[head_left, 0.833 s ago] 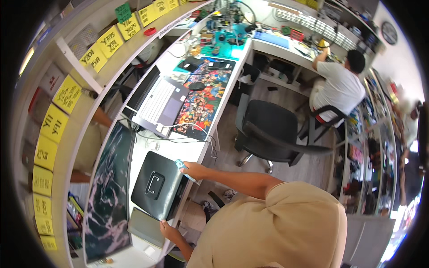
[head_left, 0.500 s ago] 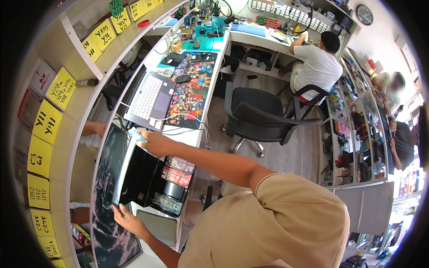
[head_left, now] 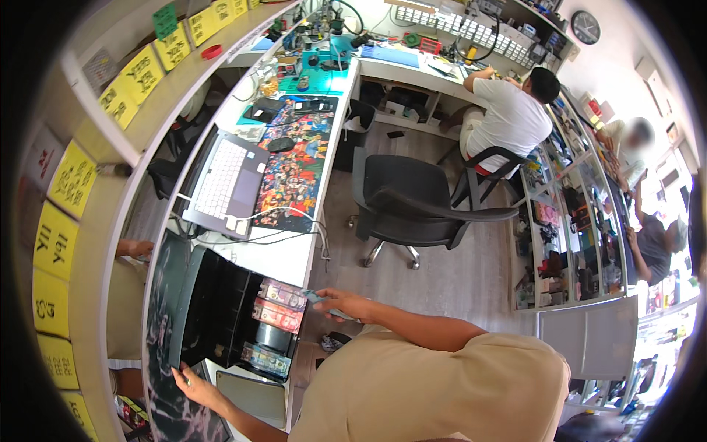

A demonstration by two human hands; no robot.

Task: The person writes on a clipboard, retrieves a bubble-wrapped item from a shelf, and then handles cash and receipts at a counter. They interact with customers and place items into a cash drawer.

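Observation:
A black cash box [head_left: 224, 313] stands open on the white counter, its dark lid [head_left: 184, 309] raised at the left. Pink and red banknotes [head_left: 278, 315] and bluish banknotes [head_left: 266, 359] lie in separate compartments along its right side. My left hand [head_left: 197, 390] pinches the lid's near corner. Just right of the box, my right hand [head_left: 346, 303] is closed on bluish-grey folded paper that looks like banknotes [head_left: 315, 296]. A flat grey-green panel [head_left: 250, 398] lies beside the box, nearest me.
Beyond the box are loose cables [head_left: 287, 234], a laptop [head_left: 232, 177] and a patterned mat [head_left: 294, 169] with a mouse [head_left: 280, 145]. A shelf with yellow labels [head_left: 55, 239] borders the left. An office chair [head_left: 412, 199] stands right; a co-worker [head_left: 508, 110] sits farther back.
My right hand has moved from the lid's far corner down and right, past the box, carrying the bluish paper. The lid leans farther left, showing more of the interior. My left hand stays at its corner.

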